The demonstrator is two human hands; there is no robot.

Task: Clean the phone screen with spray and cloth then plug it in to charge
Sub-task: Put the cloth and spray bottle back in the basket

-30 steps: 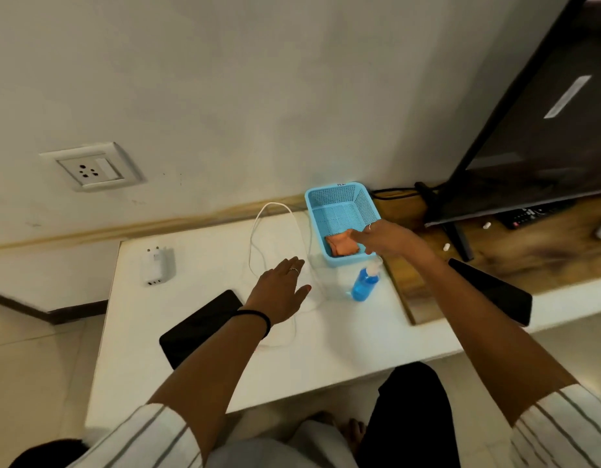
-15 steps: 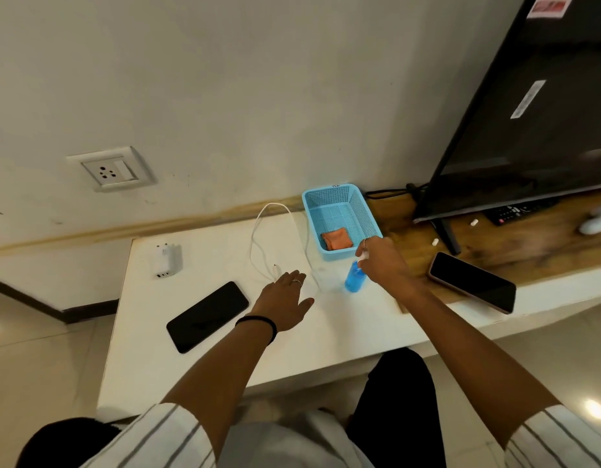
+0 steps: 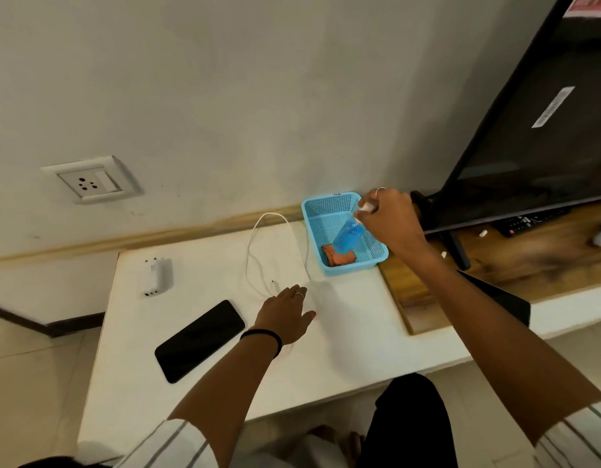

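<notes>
Right hand (image 3: 390, 219) gripping spray bottle (image 3: 348, 236), tilted above basket (image 3: 376, 255) (cloth (image 3: 339, 258) lying inside). Left hand (image 3: 285, 315) resting open beside cable (image 3: 258, 238). Phone (image 3: 199, 339) lying near left hand. Risk: tilted bottle slipping, dripping onto charger (image 3: 156, 276).

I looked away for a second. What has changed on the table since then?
The right hand left the orange cloth, took hold of the spray bottle and lifted it, tilted, over the blue basket. The cloth stays in the basket. The left hand, phone, cable and charger stayed put.
</notes>
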